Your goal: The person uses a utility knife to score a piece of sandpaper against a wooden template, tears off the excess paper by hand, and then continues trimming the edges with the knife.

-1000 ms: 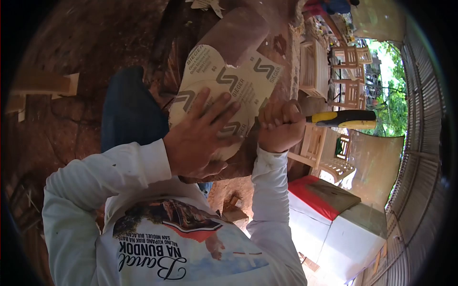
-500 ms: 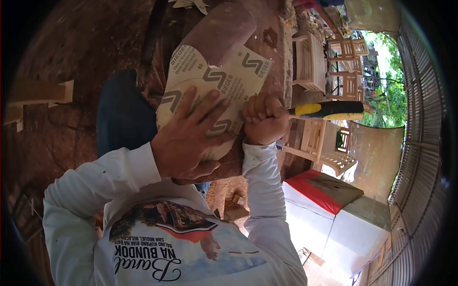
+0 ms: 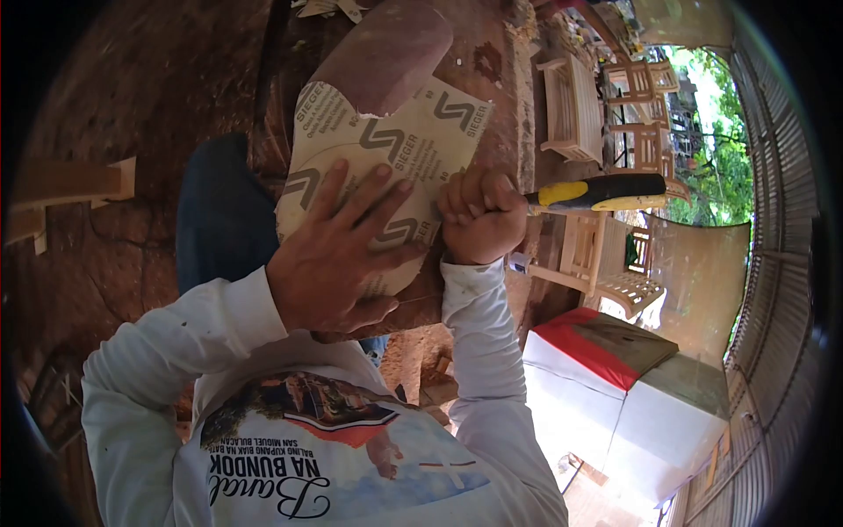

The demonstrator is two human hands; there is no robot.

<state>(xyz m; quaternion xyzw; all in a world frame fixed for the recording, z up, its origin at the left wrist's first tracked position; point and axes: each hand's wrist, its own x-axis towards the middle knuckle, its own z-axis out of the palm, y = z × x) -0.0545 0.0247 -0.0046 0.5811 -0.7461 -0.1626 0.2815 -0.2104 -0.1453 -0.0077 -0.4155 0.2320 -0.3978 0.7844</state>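
Note:
A sheet of sandpaper lies with its printed backing up, marked SIEGER and 80. My left hand is spread flat on it, fingers stretched out and pressing its lower part. At the sheet's right edge, my right hand is closed in a fist around the narrow end of a hand tool with a yellow-and-black handle. The handle sticks out to the right; the end inside the fist is hidden. Beyond the sheet's torn upper edge is a brown rounded piece, seemingly sandpaper with its abrasive side up.
Underneath is a dark brown wooden surface with sawdust along its right edge. Paper scraps lie at the top. Wooden benches and a white box with a red strip stand to the right. A wooden piece juts in at left.
The sheet, both hands and the tool appear slightly farther left, partly because the view has shifted. My left hand stays flat and my right hand keeps its hold.

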